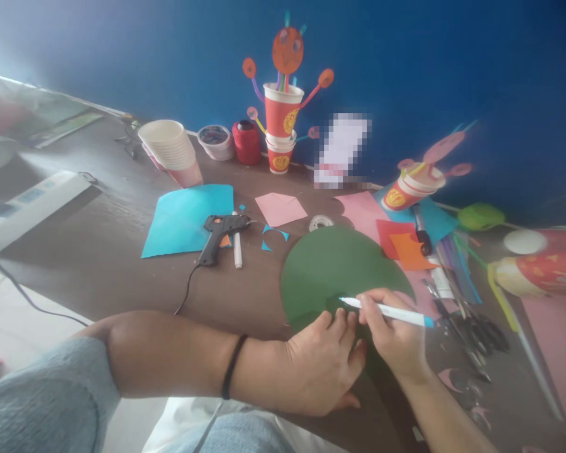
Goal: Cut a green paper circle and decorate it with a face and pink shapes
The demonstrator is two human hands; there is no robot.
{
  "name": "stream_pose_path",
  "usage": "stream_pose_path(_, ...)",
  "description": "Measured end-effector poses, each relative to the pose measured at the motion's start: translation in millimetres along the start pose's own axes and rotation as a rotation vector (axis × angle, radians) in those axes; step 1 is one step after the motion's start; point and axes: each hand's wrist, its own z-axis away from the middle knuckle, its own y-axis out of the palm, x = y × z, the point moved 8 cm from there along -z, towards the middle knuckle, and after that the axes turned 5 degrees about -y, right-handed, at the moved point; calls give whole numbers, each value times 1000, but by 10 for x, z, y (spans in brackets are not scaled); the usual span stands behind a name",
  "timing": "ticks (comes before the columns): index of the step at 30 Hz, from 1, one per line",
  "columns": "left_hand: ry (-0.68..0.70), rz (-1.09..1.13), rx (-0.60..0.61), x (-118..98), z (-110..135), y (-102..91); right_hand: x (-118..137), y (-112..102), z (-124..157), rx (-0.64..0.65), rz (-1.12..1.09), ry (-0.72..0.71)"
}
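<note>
My right hand [399,340] is closed around a white felt-tip marker [387,308] with a light blue end. The marker slants, its blue tip at the surface of a large round sheet of dark green paper [339,264]. My left hand [327,365] rests on the lower part of that sheet, just left of my right hand. Its fingers are bent and somewhat apart, the thumb side toward me. I see nothing held in it, though its palm is hidden. Both hands cover the sheet's near edge.
A black glue gun [217,236] with a cord lies on blue paper [183,217]. Stacked white cups [170,148] and a red cup figure [283,113] stand along the blue wall. Scissors [485,330], pink paper [554,352] and paper scraps lie at right.
</note>
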Motion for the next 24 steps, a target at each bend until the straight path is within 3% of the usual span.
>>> stream_pose_path(24, 2, 11, -5, 4, 0, -14, -24, 30, 5, 30, -6, 19)
